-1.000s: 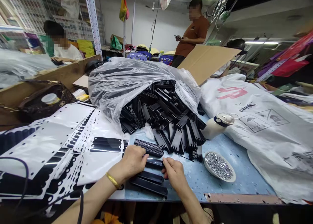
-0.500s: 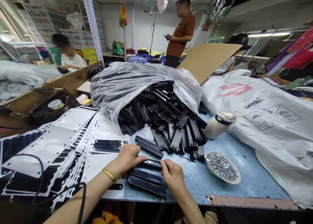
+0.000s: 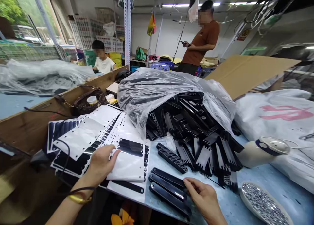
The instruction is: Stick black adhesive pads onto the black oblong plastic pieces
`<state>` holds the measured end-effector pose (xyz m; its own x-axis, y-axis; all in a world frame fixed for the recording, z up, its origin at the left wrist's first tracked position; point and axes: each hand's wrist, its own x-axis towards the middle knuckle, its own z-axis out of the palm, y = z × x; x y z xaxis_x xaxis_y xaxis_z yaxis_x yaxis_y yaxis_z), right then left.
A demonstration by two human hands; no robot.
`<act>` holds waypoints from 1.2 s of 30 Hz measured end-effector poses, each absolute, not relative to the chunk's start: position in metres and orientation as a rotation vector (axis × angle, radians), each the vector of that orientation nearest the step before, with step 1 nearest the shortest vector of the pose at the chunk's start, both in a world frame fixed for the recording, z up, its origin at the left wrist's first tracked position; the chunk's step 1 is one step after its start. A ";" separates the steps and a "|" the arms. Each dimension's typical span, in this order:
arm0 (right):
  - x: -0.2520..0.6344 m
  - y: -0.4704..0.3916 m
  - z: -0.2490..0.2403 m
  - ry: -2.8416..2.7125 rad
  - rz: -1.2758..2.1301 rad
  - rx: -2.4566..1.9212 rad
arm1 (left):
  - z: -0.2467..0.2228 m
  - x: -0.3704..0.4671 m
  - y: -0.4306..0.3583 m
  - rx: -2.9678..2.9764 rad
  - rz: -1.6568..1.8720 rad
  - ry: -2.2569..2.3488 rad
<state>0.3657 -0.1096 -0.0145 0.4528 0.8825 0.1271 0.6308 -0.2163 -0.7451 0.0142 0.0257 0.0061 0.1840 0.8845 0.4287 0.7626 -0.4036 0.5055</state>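
My left hand (image 3: pixel 101 163) is over the sheet stack, its thumb and fingers apart near a white sheet (image 3: pixel 126 171) with black strips (image 3: pixel 131 147) on it; nothing shows between them. My right hand (image 3: pixel 202 195) touches the right end of the upper of several smooth black bars (image 3: pixel 168 185) lying side by side on the blue table, thumb and forefinger close together at that end. Behind them lie patterned black bars (image 3: pixel 172 158). A clear plastic bag (image 3: pixel 157 87) spills a heap of black toothed pieces (image 3: pixel 191 127).
On the right are a bowl of small shiny parts (image 3: pixel 265 202), a cream flask (image 3: pixel 265 151), white sacks (image 3: pixel 282 113) and a cardboard sheet (image 3: pixel 252 71). A brown bag (image 3: pixel 85 100) rests by a wooden board (image 3: pixel 36 115). Two people (image 3: pixel 202 38) are farther back.
The view has turned left. My left hand has left the smooth black bars and moved left to the sheets. My right hand remains at the bars' right end, where the upper bar now lies beside the others.
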 end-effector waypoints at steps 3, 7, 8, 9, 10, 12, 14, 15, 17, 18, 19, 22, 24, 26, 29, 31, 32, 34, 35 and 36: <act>0.375 -0.108 -0.009 -1.079 0.430 -1.964 | 0.002 -0.012 0.024 1.942 0.976 1.738; 0.352 -0.103 0.009 -1.312 0.289 -1.834 | 0.001 -0.015 0.026 1.834 0.940 1.706; 0.337 -0.101 0.014 -1.452 0.221 -1.747 | 0.001 -0.012 0.027 1.863 0.919 1.704; 0.318 -0.098 0.017 -1.584 0.143 -1.642 | 0.001 -0.009 0.029 1.896 0.892 1.713; 0.298 -0.095 0.020 -1.721 0.073 -1.503 | 0.001 -0.006 0.029 1.925 0.867 1.732; 0.256 -0.088 0.018 -2.073 0.106 -1.288 | 0.000 -0.001 0.031 1.969 0.840 1.768; 0.221 -0.077 0.010 -2.273 0.139 -1.242 | -0.001 0.002 0.032 2.001 0.834 1.777; 0.208 -0.071 0.003 -2.334 0.129 -1.253 | -0.001 0.003 0.032 2.005 0.829 1.778; 0.190 -0.056 -0.011 -2.386 0.042 -1.312 | -0.002 0.003 0.033 1.982 0.804 1.792; 0.185 -0.048 -0.017 -2.398 -0.004 -1.333 | -0.002 0.002 0.034 1.960 0.786 1.805; 0.182 -0.041 -0.023 -2.404 -0.041 -1.343 | -0.002 0.002 0.034 1.940 0.773 1.812; 0.184 -0.028 -0.028 -2.400 -0.081 -1.338 | -0.002 0.001 0.033 1.908 0.789 1.766; 0.189 -0.027 -0.025 -2.331 -0.100 -1.251 | -0.002 0.002 0.030 1.867 0.834 1.716; 0.193 -0.030 -0.023 -2.199 -0.087 -1.119 | 0.000 0.005 0.028 1.760 0.892 1.647; 0.194 -0.039 -0.029 -2.029 -0.025 -0.940 | 0.003 0.012 0.026 1.384 0.994 1.432; 0.192 -0.046 -0.038 -2.005 -0.042 -0.864 | 0.006 0.015 0.025 1.123 1.022 1.271; 0.192 -0.049 -0.042 -2.009 -0.063 -0.844 | 0.007 0.015 0.024 1.036 1.020 1.213; 0.192 -0.054 -0.044 -2.053 -0.055 -0.868 | 0.010 0.015 0.022 0.931 1.004 1.127; 0.192 -0.056 -0.040 -2.086 -0.011 -0.910 | 0.011 0.014 0.020 0.894 0.998 1.095; 0.192 -0.057 -0.035 -2.093 0.037 -0.961 | 0.013 0.014 0.018 0.852 1.003 1.068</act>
